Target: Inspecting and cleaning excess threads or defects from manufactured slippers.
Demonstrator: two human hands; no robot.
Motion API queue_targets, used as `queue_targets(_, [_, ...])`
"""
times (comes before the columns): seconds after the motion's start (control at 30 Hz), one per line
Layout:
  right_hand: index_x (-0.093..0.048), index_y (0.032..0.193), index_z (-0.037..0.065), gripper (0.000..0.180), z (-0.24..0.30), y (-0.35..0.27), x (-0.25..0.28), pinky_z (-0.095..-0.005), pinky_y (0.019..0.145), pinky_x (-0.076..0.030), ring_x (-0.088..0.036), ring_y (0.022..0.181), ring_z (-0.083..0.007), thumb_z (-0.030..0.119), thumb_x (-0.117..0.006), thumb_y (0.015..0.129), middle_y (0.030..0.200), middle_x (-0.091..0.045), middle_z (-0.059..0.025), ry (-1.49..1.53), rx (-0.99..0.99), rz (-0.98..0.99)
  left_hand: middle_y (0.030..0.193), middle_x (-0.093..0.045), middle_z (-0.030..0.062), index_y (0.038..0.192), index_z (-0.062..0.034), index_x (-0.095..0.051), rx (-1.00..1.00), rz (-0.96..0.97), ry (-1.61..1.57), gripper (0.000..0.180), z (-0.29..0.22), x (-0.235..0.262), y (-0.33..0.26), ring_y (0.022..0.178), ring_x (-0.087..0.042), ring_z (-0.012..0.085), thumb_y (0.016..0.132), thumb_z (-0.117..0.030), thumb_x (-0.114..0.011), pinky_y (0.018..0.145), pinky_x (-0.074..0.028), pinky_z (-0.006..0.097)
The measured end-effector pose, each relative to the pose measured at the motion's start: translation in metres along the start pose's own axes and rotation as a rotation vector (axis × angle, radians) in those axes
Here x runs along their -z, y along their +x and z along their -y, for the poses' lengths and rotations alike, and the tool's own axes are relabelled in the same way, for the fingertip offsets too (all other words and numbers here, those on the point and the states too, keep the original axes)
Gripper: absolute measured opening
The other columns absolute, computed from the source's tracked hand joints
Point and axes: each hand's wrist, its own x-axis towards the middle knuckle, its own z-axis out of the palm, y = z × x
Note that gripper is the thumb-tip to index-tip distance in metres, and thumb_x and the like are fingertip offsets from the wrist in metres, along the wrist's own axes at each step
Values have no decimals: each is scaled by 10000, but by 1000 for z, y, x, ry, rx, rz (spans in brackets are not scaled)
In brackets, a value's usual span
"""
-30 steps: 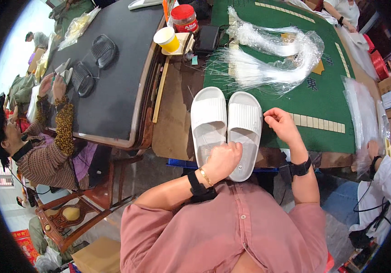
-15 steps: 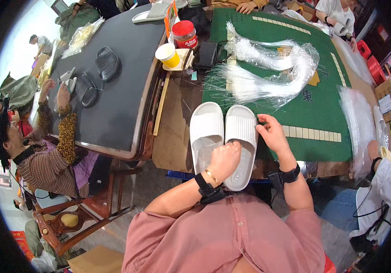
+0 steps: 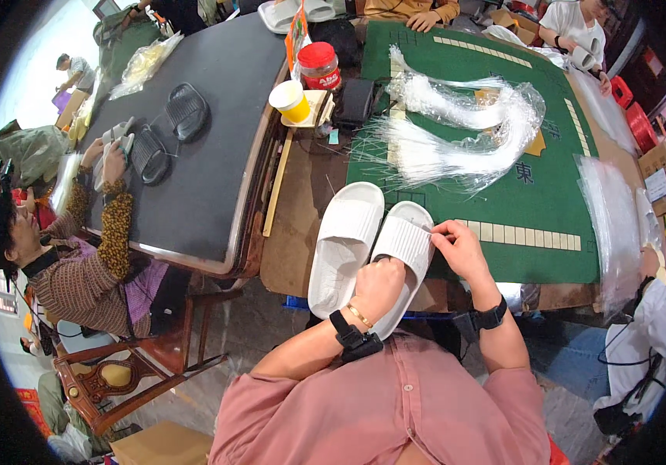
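A pair of white slide slippers lies at the table's near edge, toes away from me: the left slipper (image 3: 338,256) and the right slipper (image 3: 409,232), both tilted a little. My left hand (image 3: 380,288) is closed, its fingers tucked into the opening under the right slipper's ribbed strap. What they hold is hidden. At the outer side of that strap, my right hand (image 3: 461,248) pinches a thin pale strand between thumb and finger. Beyond the slippers lies a large bundle of clear plastic strands (image 3: 445,159), partly in a clear bag.
A green mat (image 3: 558,201) covers the table. A yellow cup (image 3: 289,101) and red-lidded jar (image 3: 318,67) stand far left. Clear plastic bags (image 3: 612,225) lie right. On the dark left table, a co-worker handles footwear near black slippers (image 3: 149,153). Other people sit around.
The slippers have turned, toes swinging right, and come slightly nearer me. My right hand has moved down and left onto the strap's side and closed into a pinch. My left hand stays at the strap opening.
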Motion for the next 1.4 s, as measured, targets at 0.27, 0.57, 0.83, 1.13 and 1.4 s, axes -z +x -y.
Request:
queue_targets(0.27, [-695,858,-8,279,13,31,-9,-349,643,-510,-664,680,-254,263,-674,796,735,-670,-154,-118,-63,-85,629,-643,147,668,-51,-618,11,-103,-63,129,3,-10,-1,553,-660,296,769,-130,-608,497,-539,389])
queue_targets(0.57, [-686,816,-20,256,8,33,-22,-339,610,-503,-651,622,-218,232,-669,775,691,-671,-134,-109,-42,-141,639,-641,139,689,-51,-630,-52,-98,-195,223,8,17,-3,567,-652,296,845,-209,-617,508,-528,394])
queue_targets(0.83, [-655,841,-28,191,4,25,-21,-304,591,-466,-572,609,-138,162,-648,823,670,-637,-85,36,71,-156,753,-674,163,799,-34,-667,305,-355,-333,268,107,50,55,714,-668,344,861,-292,-630,645,-526,447])
queue_targets(1.13, [-604,779,-56,181,-10,28,-35,-280,578,-430,-490,614,-101,116,-635,827,655,-567,-37,17,152,-209,822,-674,202,794,-22,-711,431,-161,-430,287,143,15,99,778,-666,369,783,-304,-655,719,-534,451])
queue_targets(1.4, [-605,766,-32,157,-6,53,-39,-270,560,-408,-468,598,-92,102,-606,846,640,-538,-10,42,158,-224,839,-660,195,827,4,-651,398,-317,-318,190,115,8,53,812,-655,365,853,-167,-573,735,-530,468])
